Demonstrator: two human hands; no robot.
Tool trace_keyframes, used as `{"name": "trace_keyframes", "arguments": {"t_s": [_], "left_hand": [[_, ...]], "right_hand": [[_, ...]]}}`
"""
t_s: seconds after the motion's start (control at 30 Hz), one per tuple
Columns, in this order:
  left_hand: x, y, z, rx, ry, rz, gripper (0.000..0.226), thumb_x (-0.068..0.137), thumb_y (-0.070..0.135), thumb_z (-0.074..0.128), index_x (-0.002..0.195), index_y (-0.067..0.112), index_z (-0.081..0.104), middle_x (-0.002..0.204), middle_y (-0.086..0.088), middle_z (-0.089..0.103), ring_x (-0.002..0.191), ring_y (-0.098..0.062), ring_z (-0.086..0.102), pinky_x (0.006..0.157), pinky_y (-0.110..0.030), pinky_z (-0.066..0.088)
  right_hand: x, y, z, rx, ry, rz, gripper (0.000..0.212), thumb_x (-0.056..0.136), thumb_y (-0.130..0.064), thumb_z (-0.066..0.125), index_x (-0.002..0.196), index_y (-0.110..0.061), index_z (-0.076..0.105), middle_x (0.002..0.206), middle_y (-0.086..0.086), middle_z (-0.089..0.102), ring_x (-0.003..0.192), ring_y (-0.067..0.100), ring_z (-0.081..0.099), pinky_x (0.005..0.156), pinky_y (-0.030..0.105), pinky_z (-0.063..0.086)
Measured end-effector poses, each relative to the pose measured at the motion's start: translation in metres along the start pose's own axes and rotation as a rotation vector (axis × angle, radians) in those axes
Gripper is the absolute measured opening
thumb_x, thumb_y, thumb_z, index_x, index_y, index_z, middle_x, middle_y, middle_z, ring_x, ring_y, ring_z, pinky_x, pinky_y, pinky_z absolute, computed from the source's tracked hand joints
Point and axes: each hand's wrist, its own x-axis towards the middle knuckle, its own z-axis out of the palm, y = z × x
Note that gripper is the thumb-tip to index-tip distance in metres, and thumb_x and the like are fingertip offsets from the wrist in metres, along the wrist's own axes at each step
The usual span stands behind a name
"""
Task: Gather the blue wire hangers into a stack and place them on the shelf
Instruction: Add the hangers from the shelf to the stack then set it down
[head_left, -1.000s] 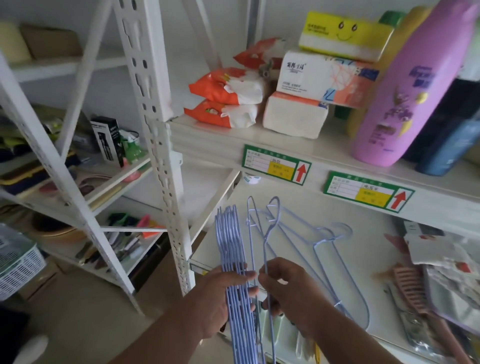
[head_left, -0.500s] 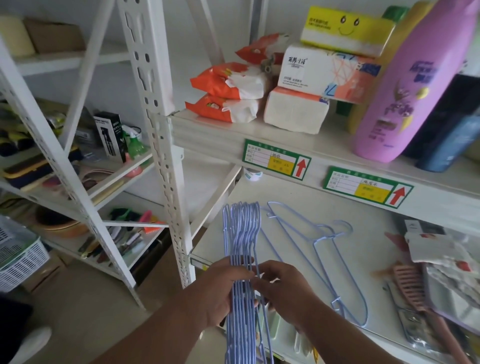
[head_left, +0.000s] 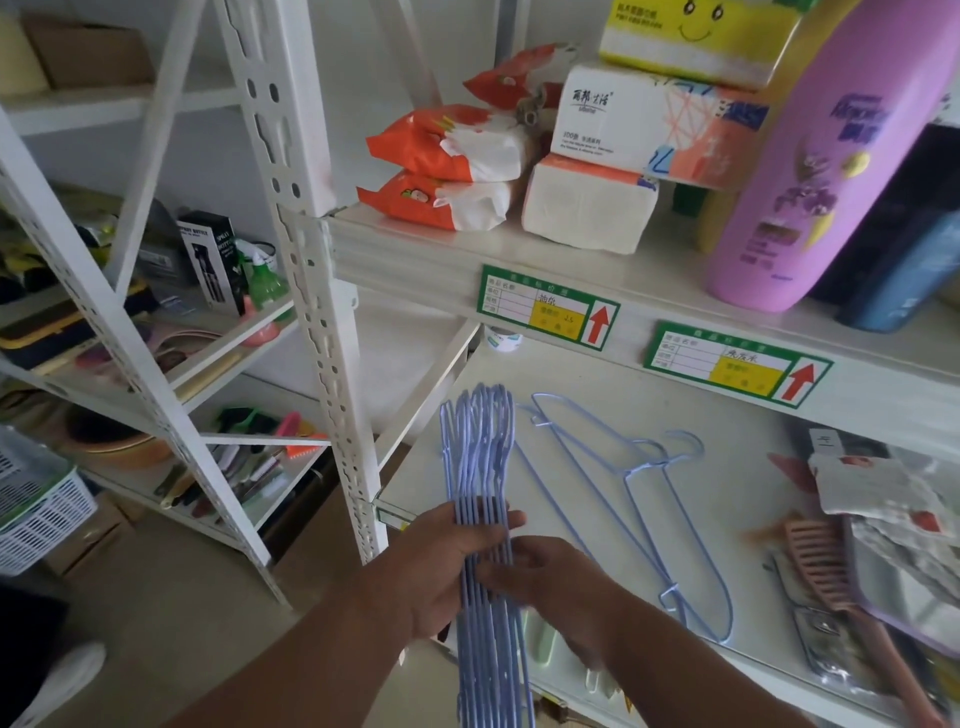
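A bundle of several blue wire hangers (head_left: 480, 457) stands edge-on above the front left of the white shelf (head_left: 613, 410), hooks pointing away from me. My left hand (head_left: 441, 566) is shut around the bundle's middle from the left. My right hand (head_left: 545, 577) presses against the bundle from the right, fingers curled on the wires. Two more blue hangers (head_left: 628, 499) lie flat on the shelf just right of the bundle, overlapping each other.
A pink comb (head_left: 821, 561) and plastic packets (head_left: 883, 499) lie at the shelf's right end. The upper shelf carries tissue packs (head_left: 587, 213) and a purple bottle (head_left: 810, 171). A white perforated upright (head_left: 322, 322) stands left of the bundle. A white basket (head_left: 36, 509) sits lower left.
The single hanger held in my right hand has been joined to the bundle in my left hand. Both hands now close on the one stack, which has shifted slightly right.
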Motion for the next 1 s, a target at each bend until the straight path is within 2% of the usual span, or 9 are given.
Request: {"name": "trace_keyframes", "arguments": {"t_s": [0.07,0.17,0.33,0.43,0.57,0.67,0.73,0.87,1.0], "left_hand": [[0.003,0.002,0.002,0.014,0.011,0.029,0.025,0.096,0.0,0.069,0.119,0.003,0.077,0.121,-0.021,0.077,0.116,-0.042,0.072,0.092,-0.054,0.062],[0.003,0.004,0.005,-0.023,0.012,0.031,0.026,0.096,-0.002,0.067,0.119,0.004,0.077,0.124,-0.028,0.074,0.107,-0.039,0.076,0.085,-0.049,0.065],[0.005,0.003,0.008,-0.125,-0.02,0.041,0.034,0.098,-0.006,0.06,0.131,-0.001,0.064,0.122,-0.023,0.077,0.1,-0.034,0.079,0.078,-0.044,0.066],[0.006,0.001,0.008,-0.12,-0.027,0.024,0.032,0.098,-0.006,0.06,0.13,-0.011,0.062,0.114,-0.026,0.078,0.097,-0.029,0.077,0.079,-0.04,0.066],[0.009,0.003,0.006,-0.169,-0.082,0.022,0.031,0.096,-0.009,0.06,0.126,-0.013,0.061,0.102,-0.022,0.077,0.089,-0.029,0.078,0.078,-0.041,0.065],[0.012,0.0,0.001,-0.21,-0.093,0.023,0.037,0.085,-0.011,0.065,0.122,-0.009,0.061,0.096,-0.022,0.077,0.083,-0.028,0.078,0.077,-0.037,0.067],[0.014,-0.003,-0.002,-0.21,-0.1,0.016,0.042,0.086,-0.01,0.065,0.127,-0.011,0.06,0.097,-0.022,0.076,0.084,-0.028,0.077,0.076,-0.038,0.066],[0.018,-0.009,-0.008,-0.169,-0.103,0.001,0.052,0.086,-0.009,0.068,0.134,-0.018,0.054,0.099,-0.024,0.073,0.084,-0.03,0.075,0.071,-0.036,0.063],[0.019,-0.011,-0.011,-0.175,-0.094,0.001,0.05,0.086,-0.007,0.071,0.133,-0.016,0.056,0.103,-0.026,0.073,0.088,-0.031,0.076,0.073,-0.036,0.062]], "right_hand": [[-0.001,0.002,0.002,0.071,-0.085,0.056,0.021,0.093,-0.022,0.075,0.109,-0.01,0.08,0.111,0.013,0.081,0.108,0.03,0.077,0.092,0.04,0.061],[-0.002,0.009,-0.001,0.325,-0.185,0.064,0.035,0.094,-0.02,0.075,0.12,0.003,0.073,0.116,0.024,0.073,0.109,0.04,0.071,0.106,0.055,0.054],[-0.007,0.016,-0.002,0.372,-0.265,0.046,0.028,0.099,-0.012,0.068,0.115,0.011,0.07,0.106,0.033,0.07,0.098,0.044,0.069,0.102,0.062,0.054],[-0.003,0.02,-0.003,0.324,-0.197,0.055,0.035,0.101,-0.019,0.067,0.114,0.013,0.069,0.101,0.031,0.072,0.089,0.039,0.073,0.086,0.05,0.06],[0.016,0.023,-0.031,0.03,0.086,0.014,0.051,0.084,-0.064,0.076,0.097,-0.014,0.079,0.096,0.018,0.079,0.08,0.025,0.072,0.066,0.036,0.054],[0.035,0.039,-0.094,-0.492,0.593,-0.037,0.034,0.084,-0.049,0.08,0.102,-0.021,0.079,0.103,0.004,0.08,0.098,0.025,0.074,0.085,0.031,0.053],[0.041,0.054,-0.141,-0.735,0.815,0.065,0.039,0.087,-0.036,0.074,0.121,-0.018,0.072,0.122,0.011,0.074,0.117,0.034,0.066,0.101,0.034,0.048],[0.036,0.08,-0.194,-0.871,0.895,0.318,0.038,0.082,-0.019,0.063,0.118,-0.009,0.059,0.122,0.023,0.068,0.119,0.041,0.063,0.102,0.039,0.05],[0.027,0.082,-0.199,-0.964,0.699,0.443,0.025,0.092,-0.014,0.058,0.115,-0.01,0.069,0.111,0.013,0.072,0.11,0.034,0.07,0.085,0.032,0.054]]}}
